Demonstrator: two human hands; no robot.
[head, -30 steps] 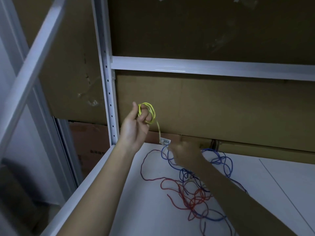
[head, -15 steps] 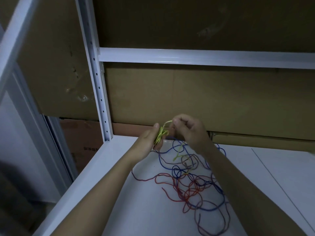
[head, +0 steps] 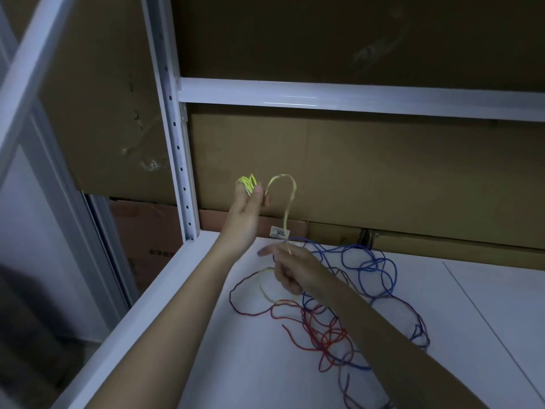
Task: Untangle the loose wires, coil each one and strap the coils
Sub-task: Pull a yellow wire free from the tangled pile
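My left hand [head: 246,209] is raised above the white shelf [head: 253,367] and holds a small coil of yellow wire [head: 247,182] wound around its fingers. From the coil the yellow wire arcs up and drops to my right hand [head: 290,268], which pinches it lower down; a loose yellow loop [head: 265,286] hangs below that hand. A blue wire [head: 374,267] and a red wire [head: 312,323] lie tangled together on the shelf under and right of my right forearm.
A white upright post [head: 177,160] with holes stands left of my hands, and a white crossbeam [head: 354,97] runs above. Brown cardboard [head: 383,178] backs the shelf. A small white label [head: 279,232] reading 305 shows behind the yellow wire.
My hands have separated: the left rose with the yellow coil, the right dropped toward the shelf, drawing out a length of yellow wire between them.
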